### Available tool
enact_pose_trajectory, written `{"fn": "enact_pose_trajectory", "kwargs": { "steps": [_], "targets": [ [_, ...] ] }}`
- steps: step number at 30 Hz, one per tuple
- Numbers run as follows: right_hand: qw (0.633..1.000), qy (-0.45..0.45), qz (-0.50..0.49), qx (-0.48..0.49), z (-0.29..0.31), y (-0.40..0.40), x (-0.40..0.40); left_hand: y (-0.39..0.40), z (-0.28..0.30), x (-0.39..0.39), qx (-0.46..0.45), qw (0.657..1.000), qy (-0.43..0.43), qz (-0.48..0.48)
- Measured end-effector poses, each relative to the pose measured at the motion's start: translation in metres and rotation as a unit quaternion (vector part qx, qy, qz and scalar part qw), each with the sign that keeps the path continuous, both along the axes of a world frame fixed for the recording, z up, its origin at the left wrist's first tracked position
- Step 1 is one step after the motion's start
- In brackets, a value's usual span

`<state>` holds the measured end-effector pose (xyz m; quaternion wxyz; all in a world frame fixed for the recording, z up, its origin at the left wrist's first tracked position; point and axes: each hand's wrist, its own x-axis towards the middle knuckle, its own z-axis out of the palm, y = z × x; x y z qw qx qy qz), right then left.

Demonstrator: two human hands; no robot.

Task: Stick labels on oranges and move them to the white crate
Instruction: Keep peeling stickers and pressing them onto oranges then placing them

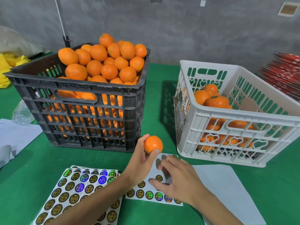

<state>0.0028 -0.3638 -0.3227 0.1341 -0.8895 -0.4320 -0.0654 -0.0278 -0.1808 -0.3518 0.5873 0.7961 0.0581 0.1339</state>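
Two crates: black crate heaped w/ oranges, white crate part-full; left hand grips orange, right hand loose over label sheet.

A green-covered bench fills the lower view, backed by a rough grey wall. At nine o'clock a clear crumpled plastic bottle lies on the cloth, with white paper sheets just below it at the left edge. At ten o'clock sits a heap of yellow material, and a pale sack rests behind it. A thin white cord hangs down the wall at eleven o'clock. At three o'clock lies a stack of red printed sheets.
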Motion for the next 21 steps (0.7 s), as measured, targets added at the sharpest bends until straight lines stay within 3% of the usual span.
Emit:
{"fn": "enact_pose_trajectory", "kwargs": {
  "steps": [3,6,8,13,21],
  "targets": [
    [0.995,-0.102,0.009,0.017,-0.004,0.004,-0.008,-0.002,0.002,-0.002,-0.02,1.0,0.001,0.01],
    [0.991,-0.118,0.031,0.051,-0.008,0.001,-0.007,-0.004,0.005,-0.005,-0.04,0.999,0.002,0.013],
    [0.994,-0.081,0.034,0.066,-0.011,0.001,-0.008,-0.005,0.006,-0.006,-0.05,0.999,0.004,0.015],
    [0.981,0.14,0.0,0.132,-0.012,-0.003,-0.006,-0.007,0.008,-0.009,-0.037,0.999,0.01,0.01],
    [0.968,0.189,-0.006,0.166,-0.009,-0.006,-0.007,-0.008,0.005,-0.01,-0.029,0.999,0.016,0.003]
  ]
}}
